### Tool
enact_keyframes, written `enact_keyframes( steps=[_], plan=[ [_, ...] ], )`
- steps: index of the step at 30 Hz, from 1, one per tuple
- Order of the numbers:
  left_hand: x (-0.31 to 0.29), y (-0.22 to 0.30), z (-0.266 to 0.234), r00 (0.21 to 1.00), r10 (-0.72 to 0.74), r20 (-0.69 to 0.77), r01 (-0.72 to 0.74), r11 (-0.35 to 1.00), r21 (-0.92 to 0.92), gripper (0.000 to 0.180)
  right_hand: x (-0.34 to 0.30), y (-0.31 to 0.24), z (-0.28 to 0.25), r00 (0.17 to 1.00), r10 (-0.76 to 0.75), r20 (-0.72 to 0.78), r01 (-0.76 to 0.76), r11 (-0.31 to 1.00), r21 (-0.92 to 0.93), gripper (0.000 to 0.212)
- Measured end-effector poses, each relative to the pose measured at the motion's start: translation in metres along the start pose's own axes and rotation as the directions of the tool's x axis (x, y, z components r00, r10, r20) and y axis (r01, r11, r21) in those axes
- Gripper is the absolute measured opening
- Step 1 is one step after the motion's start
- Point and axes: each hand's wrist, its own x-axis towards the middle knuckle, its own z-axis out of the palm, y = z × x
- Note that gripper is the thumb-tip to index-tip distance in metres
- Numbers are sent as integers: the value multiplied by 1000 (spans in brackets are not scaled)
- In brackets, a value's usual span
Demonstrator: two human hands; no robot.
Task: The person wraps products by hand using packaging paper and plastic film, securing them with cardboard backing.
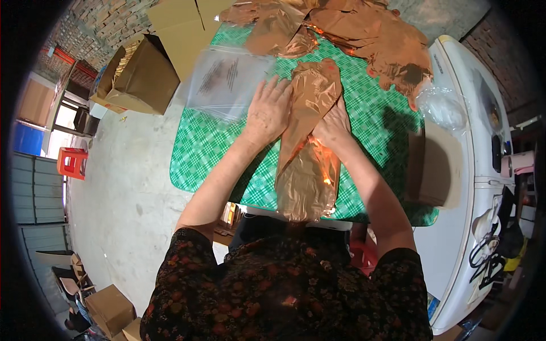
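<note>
While 1 long copper foil piece is lying in the middle of the green checked worktop, its near end reaching the near edge, I am resting both hands along its sides. My left grip is lying palm down with its fingers stretched out flat, touching the foil's left edge and pinching nothing. My right grip is pressing in at the right edge, partly hiding its fingers under the foil, so I cannot tell whether they are pinching it.

As I am judging it, the folding of this piece is only partway done: the strip is lying narrow, with a slanting overlap near the middle, but wrinkles are showing and the near part is bulging a little. More copper foil is lying loose and spread at the far side, apparently waiting unfolded.

Among the containers, flat clear plastic bags are lying at far left, just beyond my left grip, seemingly holding nothing. An open cardboard box is standing left of the worktop, holding a close row of thin tan things. At right, a brown carton is standing by the worktop's edge; its contents are not showing clearly. A crumpled clear bag is lying at far right, beside the white fridge.
</note>
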Motion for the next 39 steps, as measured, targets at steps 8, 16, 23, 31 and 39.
enact_keyframes(
  steps=[8,16,23,31,39],
  plan=[
    [-4,8,6,1000,-26,13,25,999,20,52,0,-4,-3,998,31,53,-34,997,66,58],
    [-5,12,7,999,-20,41,18,998,53,56,-5,2,0,998,-11,55,9,999,33,67],
    [-8,11,9,1000,-6,10,5,999,48,60,-6,0,-6,994,-8,105,1,998,60,66],
    [-8,10,10,999,12,37,-14,998,54,59,-6,4,8,999,-28,-35,31,997,67,66],
    [-8,8,10,986,-24,162,18,999,35,68,-4,17,16,990,12,-141,35,946,322,58]
  ],
)
